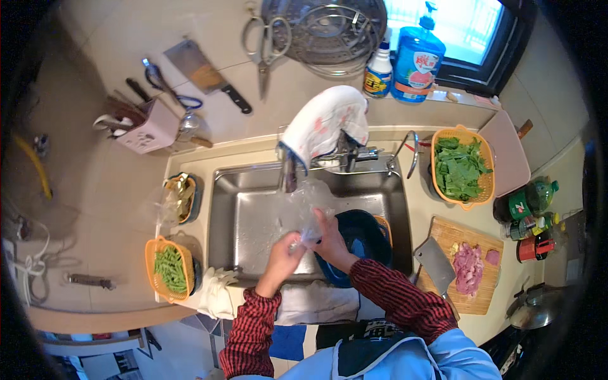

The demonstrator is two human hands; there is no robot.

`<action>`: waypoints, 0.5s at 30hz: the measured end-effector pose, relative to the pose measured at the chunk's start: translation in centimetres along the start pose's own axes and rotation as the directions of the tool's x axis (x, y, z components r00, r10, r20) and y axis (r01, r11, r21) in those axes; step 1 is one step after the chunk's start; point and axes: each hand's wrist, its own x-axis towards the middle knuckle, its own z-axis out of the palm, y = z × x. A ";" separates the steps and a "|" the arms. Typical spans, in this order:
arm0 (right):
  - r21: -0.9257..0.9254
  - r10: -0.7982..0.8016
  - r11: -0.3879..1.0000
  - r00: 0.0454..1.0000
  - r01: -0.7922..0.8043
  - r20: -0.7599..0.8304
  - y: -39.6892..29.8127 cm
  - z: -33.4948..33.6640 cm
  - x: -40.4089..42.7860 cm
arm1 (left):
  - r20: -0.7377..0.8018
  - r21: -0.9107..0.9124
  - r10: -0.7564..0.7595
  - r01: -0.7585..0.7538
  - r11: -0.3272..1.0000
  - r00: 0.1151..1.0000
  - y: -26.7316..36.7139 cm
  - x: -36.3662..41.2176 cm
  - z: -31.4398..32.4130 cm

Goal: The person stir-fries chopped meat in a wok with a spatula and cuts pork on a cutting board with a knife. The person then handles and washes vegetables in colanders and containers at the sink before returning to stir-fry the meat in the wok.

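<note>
Over the stainless steel sink [256, 218] I hold a clear plastic bag [304, 204], puffed out below the faucet [289, 175]. My left hand [285, 256] pinches the bag's near end. My right hand [330, 237] grips it from the other side, fingers pointing away from me. Whether anything is inside the bag cannot be made out. A dark blue basin [354, 232] sits in the sink's right part, under my right wrist, with the edge of an orange basket [384, 230] showing beside it.
Right of the sink, a cleaver [436, 261] and sliced meat [468, 270] lie on a wooden cutting board [441, 228], below a basket of leafy greens [458, 166]. To the left stand a basket of green beans [170, 270] and white gloves [216, 292]. A floral cloth [327, 123] covers the faucet.
</note>
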 end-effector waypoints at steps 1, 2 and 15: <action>0.008 -0.016 1.000 1.000 0.016 0.009 0.9 1.6 -0.1 | -0.020 0.000 0.001 -0.001 1.000 1.000 -0.5 -1.0 -0.4; 0.023 0.068 0.997 0.996 -0.069 0.065 2.5 3.1 -0.2 | -0.105 0.091 0.200 -0.191 0.977 0.974 -1.4 -1.8 -0.7; 0.294 -0.098 0.756 0.343 -0.584 0.934 -4.7 2.1 -2.5 | -0.033 -0.936 -0.309 0.079 0.343 0.950 -12.0 -3.3 -5.0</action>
